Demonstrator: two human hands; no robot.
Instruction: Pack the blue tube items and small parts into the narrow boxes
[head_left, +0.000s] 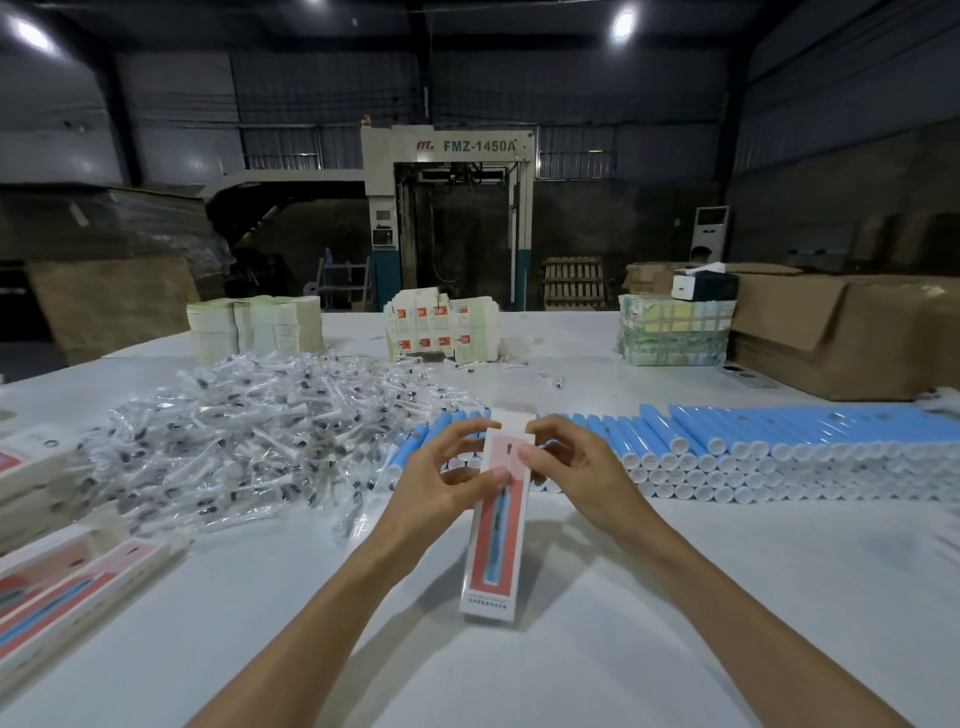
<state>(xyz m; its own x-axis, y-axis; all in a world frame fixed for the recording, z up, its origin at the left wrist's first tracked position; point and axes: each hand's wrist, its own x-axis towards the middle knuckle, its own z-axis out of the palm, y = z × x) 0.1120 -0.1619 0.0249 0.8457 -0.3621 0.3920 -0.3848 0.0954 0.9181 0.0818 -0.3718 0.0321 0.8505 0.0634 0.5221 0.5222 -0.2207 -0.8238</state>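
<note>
Nearest: narrow box (496, 545) standing tilted, bottom end on the table (675, 597), top end up between both hands; left hand (441, 478) pinches the upper left edge, thumb on the printed face and fingers curled behind; right hand (571, 467) grips the upper right edge the same way, fingertips at the mouth; top flap (513, 417) stands open above them; can't tell from here whether a tube or part is already inside, the blue shape on the face is only print.

Left edge: finished boxes (62, 587) lying flat in a stack; behind them the pile of bagged small parts (244, 441), loose and heaped; to the right, blue tubes (727, 441) laid side by side in tiers, caps facing the person, just behind the hands.

Further back: bundles of flat cartons (441, 332), a big cardboard box (831, 332), then the machine (447, 197) by the wall.

Risks, my read: box is only propped on one end, so a loose pinch lets it slide on the smooth table; flap could crease if tucked askew; closing it without checking could ship a box short of its part; an elbow swing right could nudge the tube tiers and set them rolling; bagged parts are slippery and tangled, easy to grab two.
</note>
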